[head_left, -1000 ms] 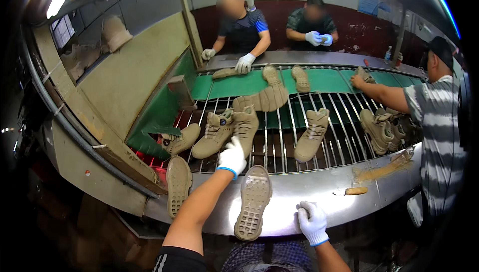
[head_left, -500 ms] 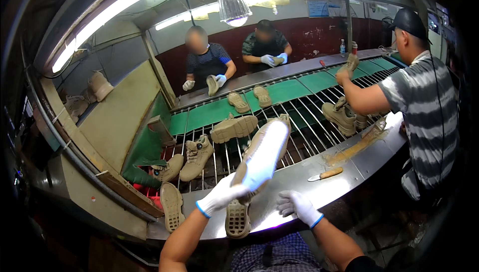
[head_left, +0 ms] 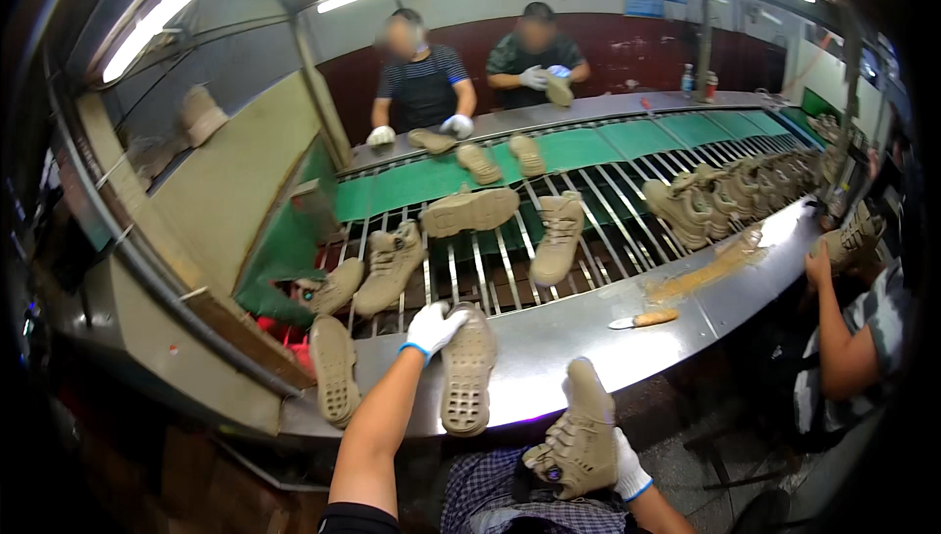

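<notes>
My right hand (head_left: 630,467), in a white blue-cuffed glove, grips a tan lace-up boot (head_left: 586,426) over my lap, its toe pointing up. At the bench edge my gloved left hand (head_left: 431,330) is closed on the upper left edge of a loose tan sole (head_left: 469,372), which has a grid of square holes at its heel. Another loose sole (head_left: 334,369) lies left of my forearm.
A boot lying on its side (head_left: 470,212) and upright boots (head_left: 390,267) rest on the metal-bar conveyor (head_left: 627,230). A wooden-handled knife (head_left: 644,319) lies on the steel ledge (head_left: 549,367). Two people work across; another person's arm (head_left: 845,338) holds a boot at right.
The boot has gone from my left hand to my right, down near my lap. My left hand has moved onto the loose sole. The person at right has shifted nearer.
</notes>
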Demonstrator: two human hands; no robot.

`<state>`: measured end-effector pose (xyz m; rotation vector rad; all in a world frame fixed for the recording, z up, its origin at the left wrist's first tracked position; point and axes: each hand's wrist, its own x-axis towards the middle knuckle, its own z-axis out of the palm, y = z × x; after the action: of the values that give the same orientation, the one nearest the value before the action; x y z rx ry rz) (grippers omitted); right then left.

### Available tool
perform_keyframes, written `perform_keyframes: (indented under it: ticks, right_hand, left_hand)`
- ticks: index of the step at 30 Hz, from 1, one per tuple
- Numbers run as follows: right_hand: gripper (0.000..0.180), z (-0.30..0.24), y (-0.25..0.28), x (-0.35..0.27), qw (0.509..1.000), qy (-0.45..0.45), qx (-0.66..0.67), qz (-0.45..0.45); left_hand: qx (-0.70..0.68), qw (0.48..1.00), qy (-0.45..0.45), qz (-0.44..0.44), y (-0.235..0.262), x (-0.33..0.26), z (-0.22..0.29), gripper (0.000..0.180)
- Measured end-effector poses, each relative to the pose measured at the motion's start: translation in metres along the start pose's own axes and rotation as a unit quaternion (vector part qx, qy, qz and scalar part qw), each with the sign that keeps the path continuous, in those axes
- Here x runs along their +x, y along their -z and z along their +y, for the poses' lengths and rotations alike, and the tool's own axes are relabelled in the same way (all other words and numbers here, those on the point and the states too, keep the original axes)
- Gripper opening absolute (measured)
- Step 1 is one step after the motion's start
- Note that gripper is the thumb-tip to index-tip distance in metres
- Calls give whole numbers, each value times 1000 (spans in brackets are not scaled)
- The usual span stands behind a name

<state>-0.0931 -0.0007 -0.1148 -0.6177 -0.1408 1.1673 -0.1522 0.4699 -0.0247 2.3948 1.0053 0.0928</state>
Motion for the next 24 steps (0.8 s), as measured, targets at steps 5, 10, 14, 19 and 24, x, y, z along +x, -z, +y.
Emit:
perform_keyframes:
  ticks: [5, 10, 14, 19, 24]
  right_hand:
    - [120, -23, -16, 1, 922, 64, -379, -40]
    - [111, -33, -55, 5, 955, 14, -294, -34]
    - [78, -22, 13, 3, 980, -137, 85, -116]
    - [75, 12, 7, 19, 958, -256, 120, -42]
    - [95, 23, -18, 9, 972, -160, 127, 113]
  left_hand:
    - [-497, 866, -5, -53, 5, -4, -21, 42]
    - [-638, 743, -115, -167, 54, -69, 9, 36]
    - [-618, 773, -120, -72, 60, -116, 13, 35]
    - [-673, 739, -42, -18, 43, -159, 2, 37]
    - [-660, 750, -26, -20, 18, -175, 16, 38]
